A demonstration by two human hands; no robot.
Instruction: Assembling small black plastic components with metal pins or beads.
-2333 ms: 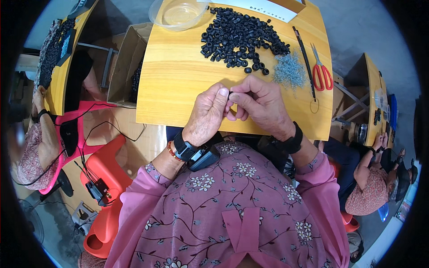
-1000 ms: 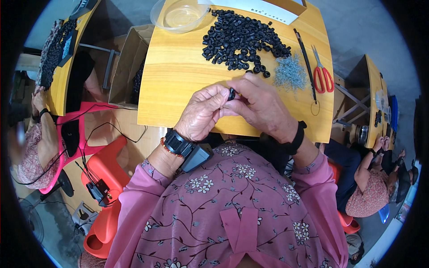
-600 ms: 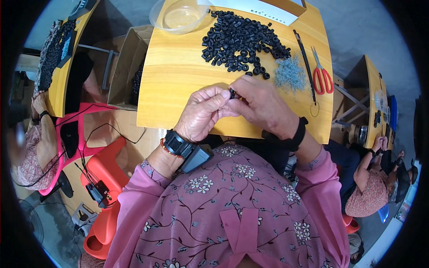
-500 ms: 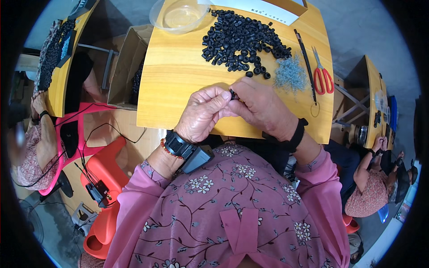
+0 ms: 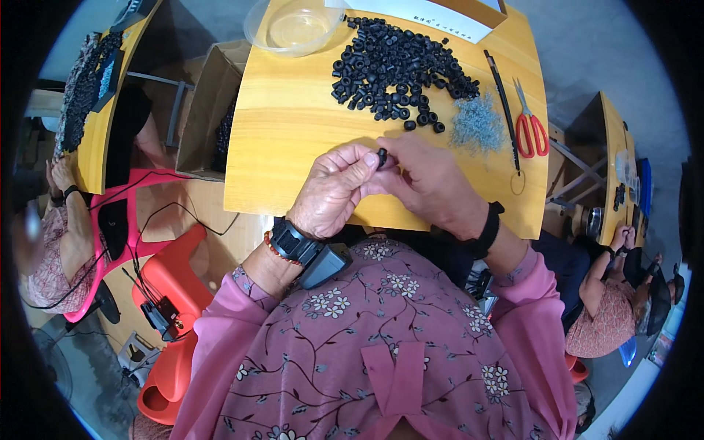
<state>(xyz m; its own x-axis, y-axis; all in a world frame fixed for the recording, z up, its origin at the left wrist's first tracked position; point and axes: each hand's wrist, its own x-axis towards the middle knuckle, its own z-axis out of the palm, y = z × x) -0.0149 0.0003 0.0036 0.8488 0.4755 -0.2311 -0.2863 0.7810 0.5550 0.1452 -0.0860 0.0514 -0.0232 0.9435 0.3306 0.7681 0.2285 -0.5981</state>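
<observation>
Above the near edge of the yellow table, my left hand pinches a small black ring-like piece between thumb and forefinger. My right hand meets it there, its fingers closed close beside the piece; what they grip is hidden. Beyond my hands lies a heap of similar small black pieces, with a few strays at its near side. To the right of the heap sits a tangle of thin grey-blue bits.
A black pencil-like stick and red-handled scissors lie at the right. At the back are a clear plastic bowl and a white box. A cardboard box stands left of the table. Other people work at both sides.
The fingers of my right hand have shifted off the black piece, which now shows more. My left hand stays nearly in place. A person's hands at the far left have moved slightly.
</observation>
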